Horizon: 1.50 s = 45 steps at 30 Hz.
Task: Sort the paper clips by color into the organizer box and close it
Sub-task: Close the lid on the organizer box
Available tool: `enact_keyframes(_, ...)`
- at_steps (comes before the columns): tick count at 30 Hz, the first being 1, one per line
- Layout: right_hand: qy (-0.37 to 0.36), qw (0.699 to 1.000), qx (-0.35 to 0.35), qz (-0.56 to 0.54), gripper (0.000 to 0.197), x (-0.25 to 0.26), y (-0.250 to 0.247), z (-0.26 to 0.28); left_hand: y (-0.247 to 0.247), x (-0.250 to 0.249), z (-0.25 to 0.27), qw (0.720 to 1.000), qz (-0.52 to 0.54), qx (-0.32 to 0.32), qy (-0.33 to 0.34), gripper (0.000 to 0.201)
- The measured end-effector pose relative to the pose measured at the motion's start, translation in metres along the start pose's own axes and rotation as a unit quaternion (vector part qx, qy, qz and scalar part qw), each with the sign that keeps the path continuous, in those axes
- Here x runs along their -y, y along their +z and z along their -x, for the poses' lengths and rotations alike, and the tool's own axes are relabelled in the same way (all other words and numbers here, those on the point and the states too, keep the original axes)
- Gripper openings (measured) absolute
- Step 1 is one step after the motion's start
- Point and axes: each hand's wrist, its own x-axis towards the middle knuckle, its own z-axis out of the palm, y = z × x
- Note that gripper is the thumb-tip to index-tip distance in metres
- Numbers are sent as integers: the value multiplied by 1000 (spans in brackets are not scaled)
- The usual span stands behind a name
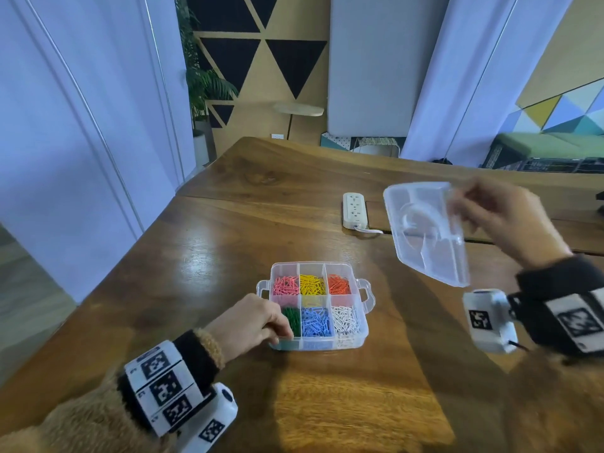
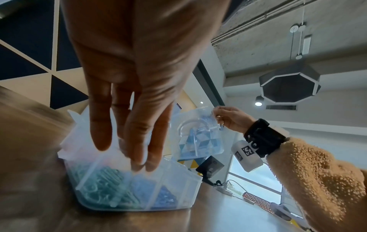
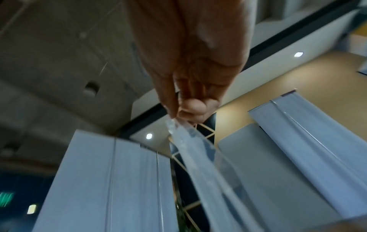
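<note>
A clear organizer box point(image 1: 365, 331) sits on the wooden table point(image 1: 212, 243). Its six compartments hold pink point(image 1: 286, 285), yellow point(image 1: 312, 284), orange point(image 1: 339, 284), green point(image 1: 293, 322), blue point(image 1: 315, 322) and white clips point(image 1: 345, 320). My left hand point(image 1: 281, 328) rests on the box's near-left corner. In the left wrist view its fingers point(image 2: 137, 150) are fairly straight, tips on the box point(image 2: 174, 193) rim. My right hand point(image 1: 470, 204) pinches the edge of the clear lid point(image 1: 425, 230), tilted in the air to the right of and beyond the box. The pinch point(image 3: 178, 116) on the lid point(image 3: 198, 157) shows in the right wrist view.
A white power strip point(image 1: 354, 210) lies beyond the box, its cable running to a slot in the table. The table's left edge runs diagonally close to my left arm. Bare wood lies in front of and to the right of the box.
</note>
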Motion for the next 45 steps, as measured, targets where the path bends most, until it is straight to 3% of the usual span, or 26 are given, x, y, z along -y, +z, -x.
enact_keyframes(3,52,972,-87,-212,13,6,-3,24,4,-7,11,1000,3,2,16,23)
enact_keyframes(7,173,874,-128,-436,13,17,26,71,10,-15,25,1000,13,5,23,21)
enact_keyframes(11,263,801,-113,-527,9,32,73,120,15,-18,33,999,30,11,23,21)
enact_keyframes(14,294,769,-87,-561,7,42,103,143,18,-15,36,999,22,10,31,19)
enact_keyframes(15,303,763,-82,-565,16,45,108,148,19,-13,37,999,28,4,32,19)
enact_keyframes(17,317,763,-76,-558,26,46,113,154,21,-10,39,999,41,-3,32,19)
enact_keyframes(20,315,761,-84,-561,14,45,111,153,11,-11,45,995,102,-10,11,19)
enact_keyframes(21,313,758,-86,-566,9,46,107,150,2,-11,49,990,136,-41,-4,18)
enact_keyframes(25,303,774,-49,-554,19,47,96,129,-46,-6,45,942,214,-247,-72,20)
enact_keyframes(26,297,782,-30,-548,20,48,95,122,-56,-5,39,937,231,-242,-101,25)
enact_keyframes(28,289,794,11,-535,21,52,98,108,-64,-7,27,938,275,-150,-151,40)
enact_keyframes(30,294,800,36,-522,20,55,102,96,-62,-8,17,939,291,-75,-169,40)
enact_keyframes(32,307,791,47,-526,19,56,102,85,-56,-8,13,936,300,-77,-164,24)
enact_keyframes(34,317,779,54,-538,23,53,99,77,-50,-3,10,911,357,-107,-177,18)
enact_keyframes(35,312,789,64,-526,25,52,97,76,-48,-1,9,892,393,-121,-188,17)
enact_keyframes(39,206,918,146,-307,27,52,95,85,-41,4,-1,842,476,-139,-213,17)
enact_keyframes(42,169,938,146,-263,21,55,92,89,-38,2,-8,825,503,-145,-214,30)
enact_keyframes(45,168,941,105,-273,24,55,87,86,-42,-6,-13,830,507,-151,-179,51)
